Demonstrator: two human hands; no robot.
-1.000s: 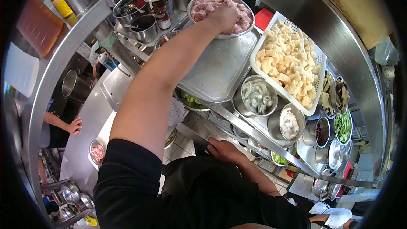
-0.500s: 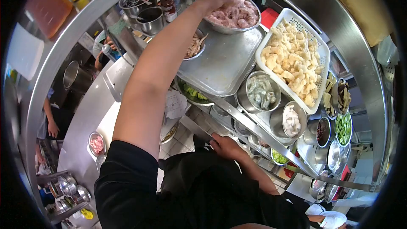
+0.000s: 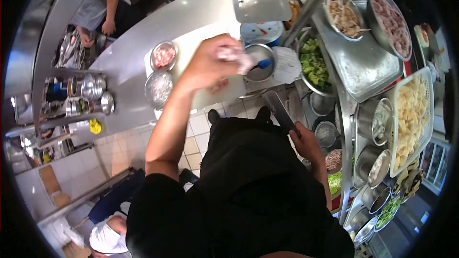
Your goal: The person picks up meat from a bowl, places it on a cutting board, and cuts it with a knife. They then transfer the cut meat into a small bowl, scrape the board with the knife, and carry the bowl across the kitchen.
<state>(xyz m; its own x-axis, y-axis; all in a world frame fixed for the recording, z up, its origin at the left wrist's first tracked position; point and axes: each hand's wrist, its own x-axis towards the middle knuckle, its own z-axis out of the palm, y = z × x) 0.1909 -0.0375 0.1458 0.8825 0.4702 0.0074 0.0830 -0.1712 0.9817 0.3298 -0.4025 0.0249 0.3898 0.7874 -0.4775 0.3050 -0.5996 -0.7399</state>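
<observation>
My left hand [image 3: 210, 64], blurred by motion, holds a clump of pink raw meat [image 3: 234, 56] above the white cutting board [image 3: 203, 96]. A few pink bits lie on the board below it. Just right of this hand is a metal bowl [image 3: 261, 74] with a blue-headed utensil in it. Two small metal bowls stand at the board's left, one of pink meat pieces [image 3: 164, 56], one of pale contents [image 3: 158, 90]. My right hand [image 3: 304, 139] grips the handle of a cleaver [image 3: 278, 108], its blade pointing up and left over the floor.
On the right-hand shelf are a large bowl of pink meat [image 3: 389, 24], a bowl of cooked strips [image 3: 343, 15], a metal tray [image 3: 366, 59] and a white basket of pale yellow pieces [image 3: 411, 119]. Broccoli [image 3: 314, 64] stands nearer. Co-workers [image 3: 93, 7] [image 3: 109, 234] are at the left.
The view has turned toward the counter on the left. My left hand has left the large meat bowl and come over the board, carrying a clump of meat. My right hand still holds the cleaver.
</observation>
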